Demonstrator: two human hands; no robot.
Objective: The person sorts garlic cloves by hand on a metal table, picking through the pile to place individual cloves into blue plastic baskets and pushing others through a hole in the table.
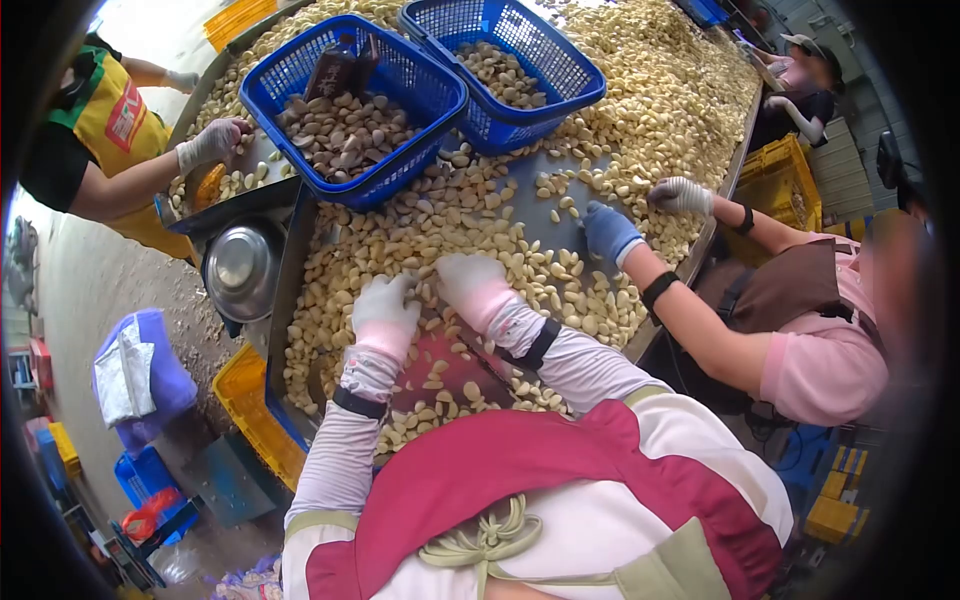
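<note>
We rest left hand (385, 308) and right hand (470, 282), fingers seemingly released, on garlic cloves (420, 235); hasty sweeping could push some off the worktop (520, 200).

blue baskets (400, 160): 2 at 12 o'clock | steel bowl (243, 268): 1 at 9 o'clock | co-workers (820, 350): 3 | garlic cloves (640, 90): uncountable, likely thousands

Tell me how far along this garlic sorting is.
Done: near blue basket and far blue basket hold shallow layers of darker cloves. In hand: left hand and right hand, both gloved, work through pale cloves on the table. Left: plenty; heaped cloves cover most of the table.
</note>
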